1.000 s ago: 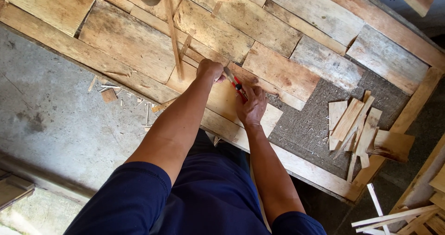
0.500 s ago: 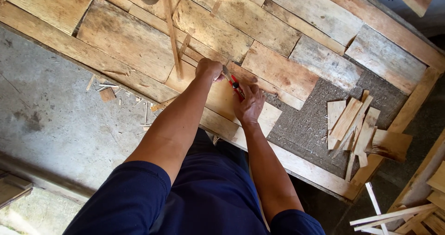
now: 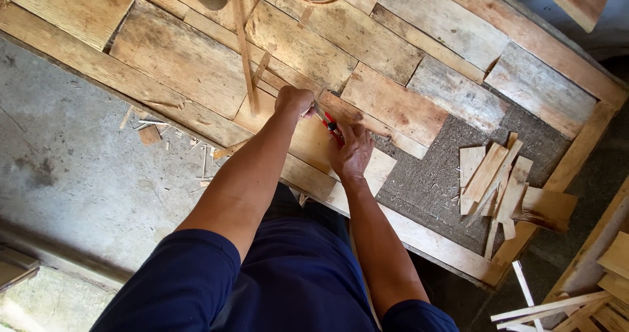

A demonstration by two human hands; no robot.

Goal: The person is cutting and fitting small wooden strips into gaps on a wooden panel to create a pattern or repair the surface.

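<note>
Rough, weathered planks of uneven widths form the large wooden panel [image 3: 190,63], laid over grey concrete floor [image 3: 72,168]. Bare fibrous backing [image 3: 432,175] carries a loose pile of thin offcuts [image 3: 498,178]. Left hand [image 3: 293,101] is closed, pressing a pale smooth board [image 3: 304,139]. Right hand [image 3: 354,152] grips a red-handled cutter [image 3: 329,125], its tip on that board.

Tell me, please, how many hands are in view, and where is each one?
2. The left hand rests on the pale board, beside the thin strip. The right hand lies next to it, holding a red-handled tool. None looks hidden.
</note>
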